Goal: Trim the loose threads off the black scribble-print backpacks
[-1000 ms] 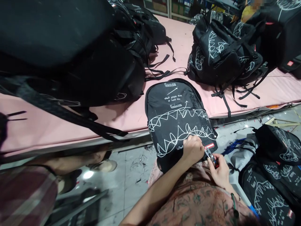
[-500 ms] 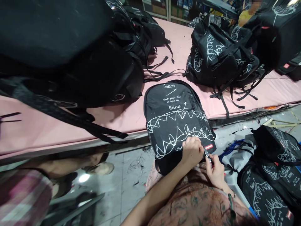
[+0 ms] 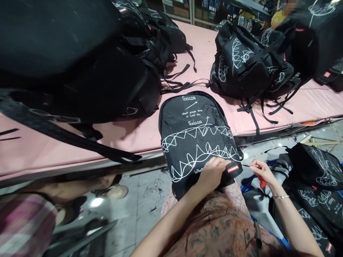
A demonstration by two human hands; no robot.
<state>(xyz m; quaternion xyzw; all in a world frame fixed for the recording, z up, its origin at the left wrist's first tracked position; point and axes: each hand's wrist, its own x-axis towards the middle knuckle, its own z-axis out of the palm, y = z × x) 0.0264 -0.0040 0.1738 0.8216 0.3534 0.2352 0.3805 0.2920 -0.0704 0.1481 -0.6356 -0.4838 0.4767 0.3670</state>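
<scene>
A black backpack (image 3: 184,137) with white scribbled lines and lettering lies face up before me, its upper part on the pink table and its near end over my lap. My left hand (image 3: 211,175) rests flat on its lower front with fingers stretched out, beside a red label (image 3: 233,169). Just off the bag's lower right corner, my right hand (image 3: 262,171) is closed in a pinch. A small tool with a red handle (image 3: 263,183) shows under its fingers, and a thin dark piece (image 3: 245,165) runs from the fingertips toward the bag's edge. Its exact kind is unclear.
Large black backpacks (image 3: 107,82) are heaped on the pink table (image 3: 199,39) at left. Another pile (image 3: 246,60) with dangling straps stands at right. More scribbled bags (image 3: 316,167) lie low at my right. Someone's leg and shoe (image 3: 115,191) show on the tiled floor at left.
My right hand has moved right and slightly up, away from my left hand; the silvery part seen in it before is hidden. My left hand has uncurled and flattened on the backpack.
</scene>
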